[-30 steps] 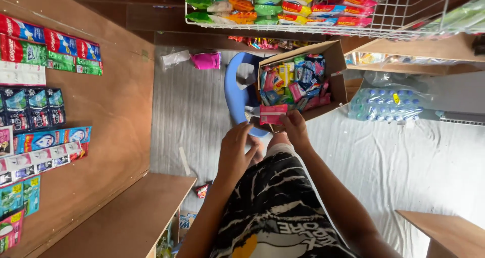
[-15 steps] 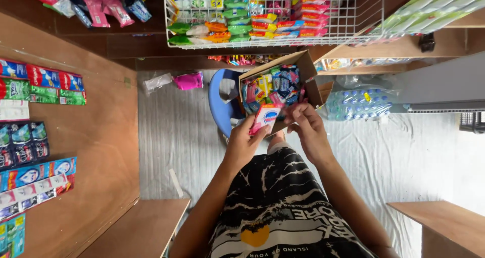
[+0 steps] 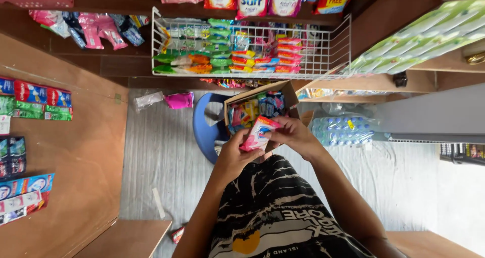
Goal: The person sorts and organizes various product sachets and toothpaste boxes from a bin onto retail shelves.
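Observation:
Both of my hands hold a small pink and white sachet packet (image 3: pixel 256 133) in front of my chest. My left hand (image 3: pixel 234 157) grips its lower end and my right hand (image 3: pixel 291 134) pinches its upper right edge. Just beyond the packet stands an open cardboard box (image 3: pixel 289 90) filled with colourful sachets, resting on a blue plastic stool (image 3: pixel 203 132).
A white wire basket (image 3: pixel 323 61) of sachets hangs ahead, with packets hanging above it. On the left, a wooden counter (image 3: pixel 86 152) carries rows of sachets. A pack of water bottles (image 3: pixel 341 131) lies right of the box. Wooden shelves (image 3: pixel 434 68) stand at the right.
My hands have lifted the pink sachet packet out of the box and brought it nearer to me. The view has tilted up, showing more of the wire basket and hanging packets.

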